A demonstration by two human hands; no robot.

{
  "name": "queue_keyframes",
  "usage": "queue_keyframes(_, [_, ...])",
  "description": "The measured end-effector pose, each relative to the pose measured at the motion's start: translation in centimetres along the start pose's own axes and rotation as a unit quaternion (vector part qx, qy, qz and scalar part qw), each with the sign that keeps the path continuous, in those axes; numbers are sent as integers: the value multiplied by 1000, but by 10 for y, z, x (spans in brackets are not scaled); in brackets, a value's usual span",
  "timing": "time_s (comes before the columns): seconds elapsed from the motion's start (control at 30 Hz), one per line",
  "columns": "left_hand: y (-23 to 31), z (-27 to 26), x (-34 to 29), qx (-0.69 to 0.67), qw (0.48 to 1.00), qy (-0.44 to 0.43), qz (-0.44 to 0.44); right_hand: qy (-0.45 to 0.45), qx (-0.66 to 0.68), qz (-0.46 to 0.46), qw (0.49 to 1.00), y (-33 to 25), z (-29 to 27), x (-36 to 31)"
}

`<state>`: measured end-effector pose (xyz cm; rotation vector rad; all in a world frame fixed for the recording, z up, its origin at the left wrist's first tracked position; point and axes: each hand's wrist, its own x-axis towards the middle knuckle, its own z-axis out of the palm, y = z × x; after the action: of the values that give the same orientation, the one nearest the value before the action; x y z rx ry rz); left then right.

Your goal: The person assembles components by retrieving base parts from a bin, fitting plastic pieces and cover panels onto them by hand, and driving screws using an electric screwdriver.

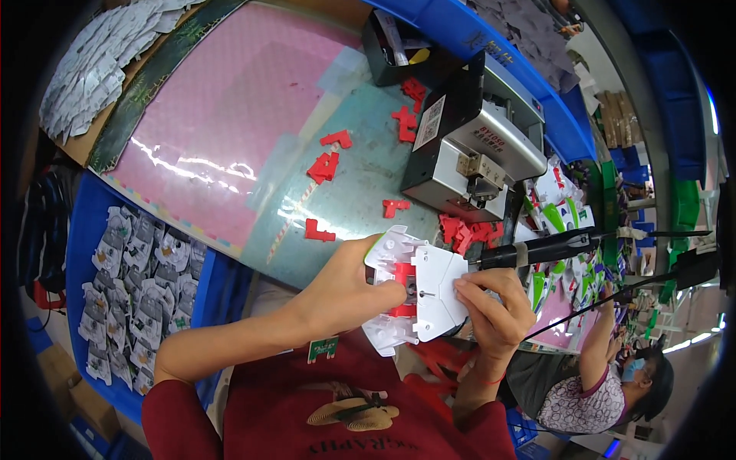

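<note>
My left hand [337,287] grips a white plastic housing [443,295] in front of my chest, its thumb pressed on a red plastic piece [402,274] set in the housing's open side. A smooth angular white panel forms the right part of the housing. At that panel's right edge, my right hand [497,313] is closed, fingertips pinching the edge; whether a small part is also between them I cannot tell. Just beyond the right hand's knuckles lies a black electric screwdriver [540,249], its tip pointing left toward the housing.
Loose red pieces [322,167] lie on the table mat [353,153], with a pile beside a silver-black machine [475,146]. A blue bin [203,284] of grey-white parts stands left. A black box [391,69] is behind. White-green housings [563,215] and a co-worker [590,383] are right.
</note>
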<state>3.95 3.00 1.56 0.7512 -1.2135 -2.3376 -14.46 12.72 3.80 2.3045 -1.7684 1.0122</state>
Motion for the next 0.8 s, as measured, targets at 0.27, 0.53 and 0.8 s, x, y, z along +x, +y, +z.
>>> queue_keyframes(0.27, [2, 0, 0, -18, 999, -12, -29, -33, 21, 22, 999, -1, -4, 0])
queue_keyframes(0.53, [-2, -4, 0, -41, 998, -22, -44, -62, 35, 22, 997, 1, -3, -1])
queue_keyframes(0.8, [0, -5, -3, -16, 998, -27, -50, -110, 66, 67, 989, -3, -9, 1])
